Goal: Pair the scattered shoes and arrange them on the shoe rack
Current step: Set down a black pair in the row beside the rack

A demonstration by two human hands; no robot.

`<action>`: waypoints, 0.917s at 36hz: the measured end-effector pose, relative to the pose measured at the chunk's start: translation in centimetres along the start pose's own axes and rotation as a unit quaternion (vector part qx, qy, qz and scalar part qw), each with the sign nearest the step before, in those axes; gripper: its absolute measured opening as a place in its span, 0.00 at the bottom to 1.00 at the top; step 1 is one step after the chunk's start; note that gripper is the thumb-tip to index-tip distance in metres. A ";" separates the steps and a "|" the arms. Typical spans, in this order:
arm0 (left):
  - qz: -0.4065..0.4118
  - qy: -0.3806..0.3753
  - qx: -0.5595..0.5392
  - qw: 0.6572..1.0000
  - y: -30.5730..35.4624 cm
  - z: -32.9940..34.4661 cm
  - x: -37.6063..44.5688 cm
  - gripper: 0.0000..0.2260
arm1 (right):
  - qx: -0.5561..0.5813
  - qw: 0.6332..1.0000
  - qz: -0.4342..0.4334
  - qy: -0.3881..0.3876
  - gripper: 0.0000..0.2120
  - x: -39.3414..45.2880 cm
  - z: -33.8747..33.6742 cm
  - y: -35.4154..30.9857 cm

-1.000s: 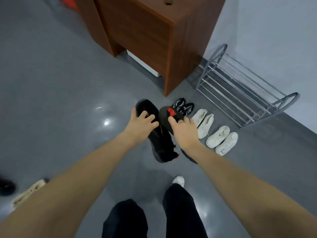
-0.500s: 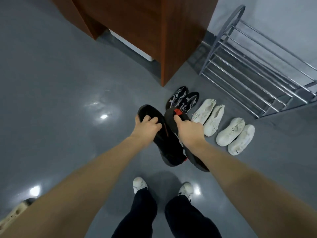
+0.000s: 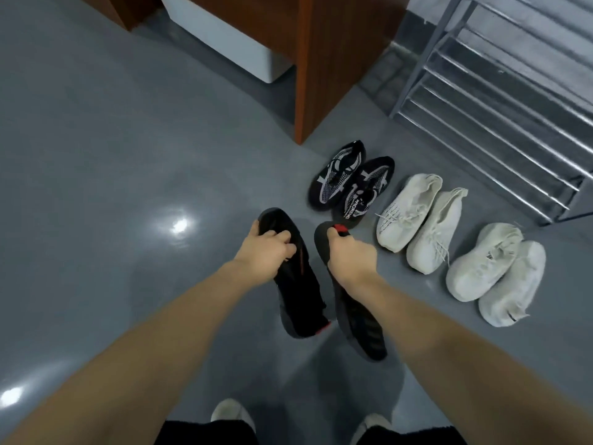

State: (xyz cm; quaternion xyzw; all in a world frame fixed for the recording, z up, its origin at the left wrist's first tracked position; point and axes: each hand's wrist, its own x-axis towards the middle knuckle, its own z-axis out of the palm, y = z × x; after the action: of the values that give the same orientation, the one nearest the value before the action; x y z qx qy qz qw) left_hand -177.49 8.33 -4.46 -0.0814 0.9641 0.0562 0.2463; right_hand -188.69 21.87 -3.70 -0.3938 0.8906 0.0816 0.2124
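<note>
As I'm bending closer vs half a sec ago, the shoe rack (image 3: 500,101) is getting big in the top right corner, cut off by the edge, so I'm not seeing its far end or upper tiers; the rails I do see are holding no shoes. Next to it the wooden cabinet (image 3: 333,59) is also cropped at the top. On the grey floor (image 3: 96,139) three pairs are sitting lined up: black-and-white pair (image 3: 349,181), cream pair (image 3: 420,220), white pair (image 3: 494,271). My black shoes have been spreading apart since a sec ago, when they were overlapping; now there's a clear gap. Left hand (image 3: 266,255) is gripping the left black shoe (image 3: 295,284) at the collar, fingers curled in. Right hand (image 3: 348,255) is gripping the right black shoe (image 3: 356,313) near its red tab, and my wrist is covering most of that shoe. I'm judging I'm setting them down beside the row as pair no. 4. Can't tell if the soles are touching the floor yet. My own feet are half cut off at the bottom.
</note>
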 end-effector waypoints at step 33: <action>-0.179 -0.119 -0.144 0.966 2.8 13.4 7.5 0.39 | 0.045 0.969 -0.244 -0.011 0.27 7.8 15.5 4.1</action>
State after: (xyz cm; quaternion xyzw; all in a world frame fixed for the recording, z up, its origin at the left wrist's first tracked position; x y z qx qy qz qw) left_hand -178.26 12.13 -19.57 -0.2800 0.8795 0.1584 0.3508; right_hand -191.48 24.30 -21.12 -0.5885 0.7678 -0.0081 0.2534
